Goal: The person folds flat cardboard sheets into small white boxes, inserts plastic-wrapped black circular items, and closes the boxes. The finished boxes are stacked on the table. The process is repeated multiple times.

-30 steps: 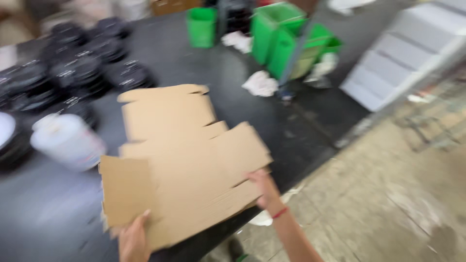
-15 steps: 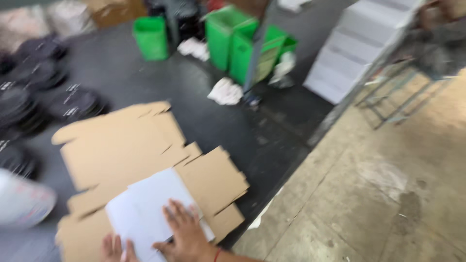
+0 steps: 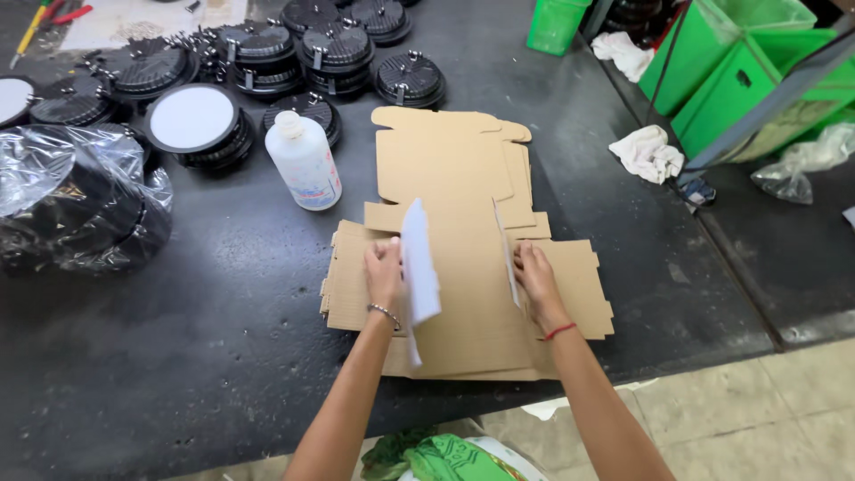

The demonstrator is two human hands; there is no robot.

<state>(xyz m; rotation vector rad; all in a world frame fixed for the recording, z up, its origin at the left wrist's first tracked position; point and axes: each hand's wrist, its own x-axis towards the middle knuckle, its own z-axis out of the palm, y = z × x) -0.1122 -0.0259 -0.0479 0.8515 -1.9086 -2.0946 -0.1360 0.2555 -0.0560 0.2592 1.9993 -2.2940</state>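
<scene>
The flat brown corrugated cardboard box blank was matt, its cut edges ribbed. The dark worktable surface looked rough, speckled and faintly sheened. The white translucent plastic bottle was smooth; the clear crinkled plastic bag was glossy. The crumpled white cloth rag looked soft, matt.

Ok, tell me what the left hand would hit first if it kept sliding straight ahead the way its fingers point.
Probably the white plastic bottle. The left hand points up the table over the flat cardboard, and the bottle stands just past the cardboard's edge, slightly left of that line; depth is uncertain.

flat tan carton blanks, labelled white bottle
</scene>
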